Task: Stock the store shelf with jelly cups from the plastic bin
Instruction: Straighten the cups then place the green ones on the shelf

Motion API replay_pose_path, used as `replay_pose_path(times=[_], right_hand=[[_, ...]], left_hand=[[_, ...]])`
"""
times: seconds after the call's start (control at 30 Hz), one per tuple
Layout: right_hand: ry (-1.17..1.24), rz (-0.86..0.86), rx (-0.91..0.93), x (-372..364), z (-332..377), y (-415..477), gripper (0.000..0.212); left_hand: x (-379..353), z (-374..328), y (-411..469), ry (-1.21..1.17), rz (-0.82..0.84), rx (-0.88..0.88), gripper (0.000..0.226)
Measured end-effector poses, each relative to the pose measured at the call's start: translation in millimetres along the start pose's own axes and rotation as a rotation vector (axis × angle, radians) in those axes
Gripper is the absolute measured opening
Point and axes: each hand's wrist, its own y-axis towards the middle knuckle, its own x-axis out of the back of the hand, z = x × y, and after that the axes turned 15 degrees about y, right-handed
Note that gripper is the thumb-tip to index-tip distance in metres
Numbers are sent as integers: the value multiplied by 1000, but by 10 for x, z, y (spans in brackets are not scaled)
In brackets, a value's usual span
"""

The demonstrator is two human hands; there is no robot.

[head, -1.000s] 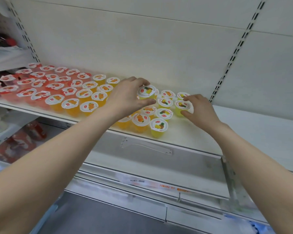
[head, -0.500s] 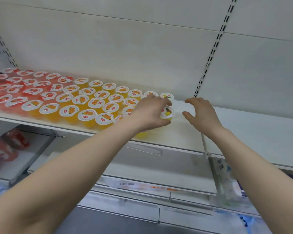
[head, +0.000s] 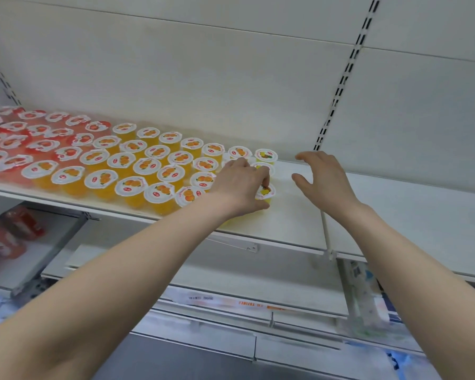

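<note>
Yellow jelly shows under the left hand (head: 239,185), whose fingers curl down over the lid of a yellow jelly cup (head: 265,193) with the thumb tucked against its near side. The cup stands on the shelf (head: 395,209), at the end of the rows. The right hand (head: 324,179) hovers just beside it, wide, fingers spread and holding nothing.

My worry is the crowding. The orange cups (head: 146,167) sit packed right against the left hand's far side, so a sideways drag of the wrist could shove a row askew or tip a cup. The gripped cup is also near the shelf's front lip; let go while it is tilted and it may roll off.

Whatever lies beneath the left palm is covered, so I cannot tell if more cups sit there. The plastic bin is out of view. Beyond the orange ones, the red cups (head: 17,141) blur out.
</note>
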Motion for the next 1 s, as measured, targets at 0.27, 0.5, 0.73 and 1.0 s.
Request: replay_pose_path(times=[0.27,0.5,0.73,1.0], right_hand=[[-12,8,38,-34,146,79,42],[-42,43,131,-135,532,194,41],[-52,74,253,-534,1377,308,42],[-9,100,443,-1404,2844,229,41]], left_hand=[[94,134,-59,28,-15,-14,48],[333,638,-371,12,-193,94,39],[500,1500,-1094,82,-252,231,39],[624,2657,-2381,140,-248,359,38]])
